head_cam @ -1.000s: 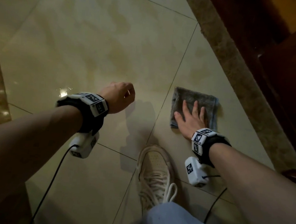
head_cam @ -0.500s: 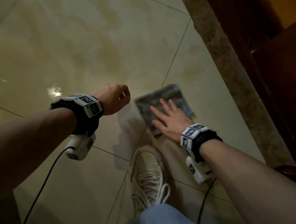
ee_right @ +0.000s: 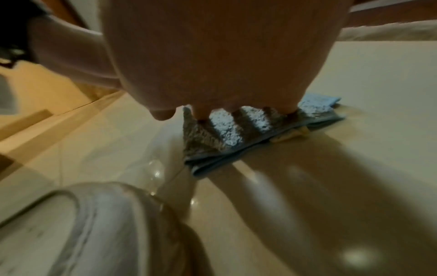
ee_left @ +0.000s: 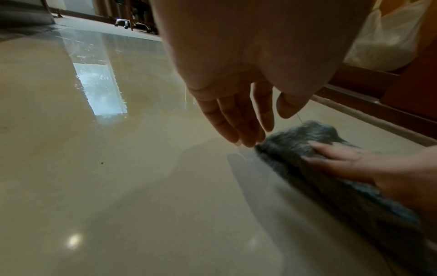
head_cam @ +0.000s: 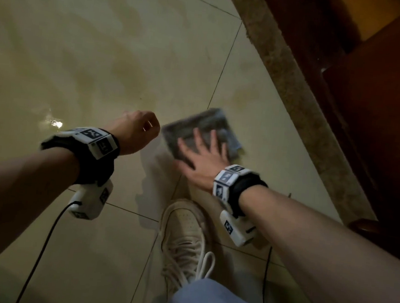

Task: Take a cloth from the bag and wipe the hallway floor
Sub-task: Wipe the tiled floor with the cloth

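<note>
Head view showed the right hand (head_cam: 201, 162) flat, fingers spread, pressing a folded grey cloth (head_cam: 203, 129) onto the glossy beige tiled floor (head_cam: 92, 67), near a stone threshold strip (head_cam: 297, 92). Beside it the left hand (head_cam: 136, 131) hovered above the tile, holding nothing, its fingers together and loosely bent. A pale sneaker (head_cam: 186, 235) stood just below the cloth.
</note>
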`<action>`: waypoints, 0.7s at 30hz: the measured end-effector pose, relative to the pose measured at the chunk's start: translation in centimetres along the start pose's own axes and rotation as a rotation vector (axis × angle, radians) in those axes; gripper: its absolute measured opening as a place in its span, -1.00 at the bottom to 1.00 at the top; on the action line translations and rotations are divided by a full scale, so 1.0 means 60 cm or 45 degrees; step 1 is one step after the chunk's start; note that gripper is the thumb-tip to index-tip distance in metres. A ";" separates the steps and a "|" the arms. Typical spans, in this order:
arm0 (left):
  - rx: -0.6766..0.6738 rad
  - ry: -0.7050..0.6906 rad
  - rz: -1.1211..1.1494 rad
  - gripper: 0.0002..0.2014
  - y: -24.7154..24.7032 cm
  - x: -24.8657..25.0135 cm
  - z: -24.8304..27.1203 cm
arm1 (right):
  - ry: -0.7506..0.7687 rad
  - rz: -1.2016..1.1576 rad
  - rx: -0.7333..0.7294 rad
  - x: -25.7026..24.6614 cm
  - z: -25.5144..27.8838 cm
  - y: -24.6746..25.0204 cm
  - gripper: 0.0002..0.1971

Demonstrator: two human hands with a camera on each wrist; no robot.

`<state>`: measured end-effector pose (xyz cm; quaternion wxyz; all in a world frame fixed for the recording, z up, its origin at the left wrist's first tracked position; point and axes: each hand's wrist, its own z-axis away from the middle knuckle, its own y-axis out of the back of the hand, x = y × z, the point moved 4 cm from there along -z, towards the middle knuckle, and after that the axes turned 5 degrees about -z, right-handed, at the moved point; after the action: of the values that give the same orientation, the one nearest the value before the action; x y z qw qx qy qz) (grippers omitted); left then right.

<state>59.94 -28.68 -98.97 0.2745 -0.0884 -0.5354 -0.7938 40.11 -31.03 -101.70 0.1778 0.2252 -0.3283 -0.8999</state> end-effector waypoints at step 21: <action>0.046 0.020 0.085 -0.83 0.014 -0.008 -0.015 | -0.072 0.015 0.026 0.026 -0.030 0.044 -0.20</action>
<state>60.93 -29.53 -98.87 0.3064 -0.0950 -0.5442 -0.7752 40.23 -34.60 -101.62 0.1713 0.1997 -0.3435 -0.9015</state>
